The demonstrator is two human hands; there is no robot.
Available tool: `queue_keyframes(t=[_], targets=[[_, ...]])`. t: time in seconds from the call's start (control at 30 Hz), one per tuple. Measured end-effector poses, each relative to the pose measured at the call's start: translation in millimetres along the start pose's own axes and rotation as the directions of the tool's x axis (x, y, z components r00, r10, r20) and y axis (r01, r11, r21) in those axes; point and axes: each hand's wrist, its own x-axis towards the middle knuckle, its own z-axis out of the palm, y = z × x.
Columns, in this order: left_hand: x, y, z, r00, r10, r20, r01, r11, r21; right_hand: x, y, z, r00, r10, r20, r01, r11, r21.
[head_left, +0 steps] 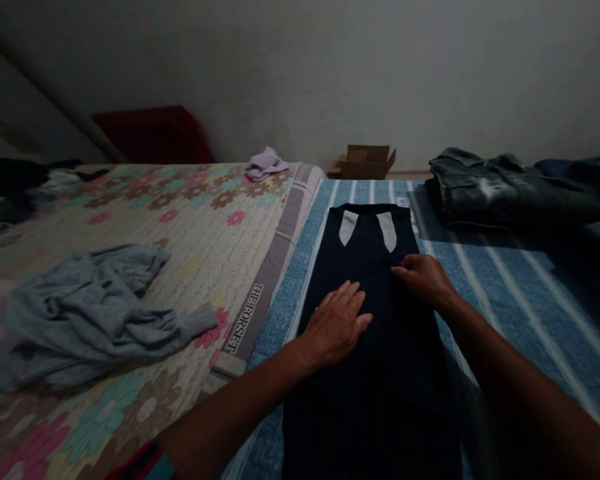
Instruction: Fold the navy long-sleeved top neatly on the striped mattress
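A long, dark navy garment (pixel 363 257) lies stretched out in front of me on a blue striped sheet, with two pale pointed patches near its far end. My left hand (pixel 336 320) rests palm down on its middle, fingers stretched out and holding nothing. Close to its right edge, my right hand (pixel 423 277) has its fingers curled in, thumb and forefinger pinching the cloth. The near part of the garment is too dark to make out details.
To the left, a crumpled grey garment (pixel 95 307) lies on a flower-patterned sheet (pixel 215 233). A small lilac cloth (pixel 266 164) is farther back. Folded dark clothes (pixel 510 190) are stacked at the right. An open cardboard box (pixel 367 162) stands by the wall.
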Motion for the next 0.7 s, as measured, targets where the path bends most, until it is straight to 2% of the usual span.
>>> queue_keyframes(t=[0.2,0.43,0.5,0.57,0.63,0.7], targets=[[-3,-4,16.5,1.000,-0.007,-0.018,0.009,0.997,0.077,0,3,10,0.999,0.006,0.038,-0.004,0.999,-0.048],[-5,-7,18.2,0.999,-0.029,-0.014,0.030,0.997,0.066,0,0,10,0.998,-0.015,0.054,0.021,0.993,-0.112],[-5,-7,19.4,0.999,-0.032,-0.027,0.033,0.998,0.060,-5,-4,10,0.999,-0.015,0.033,0.020,0.982,-0.188],[-5,-7,19.7,0.999,-0.036,-0.032,0.038,0.998,0.055,-13,-11,9,0.999,-0.027,-0.039,0.015,0.959,-0.284],[-5,-6,18.2,0.999,-0.044,-0.020,0.045,0.998,0.045,-21,-19,9,0.982,-0.116,-0.152,0.049,0.921,-0.386],[-4,-5,15.2,0.999,-0.045,-0.006,0.045,0.998,0.033,-26,-27,12,0.931,-0.295,-0.214,0.173,0.875,-0.451]])
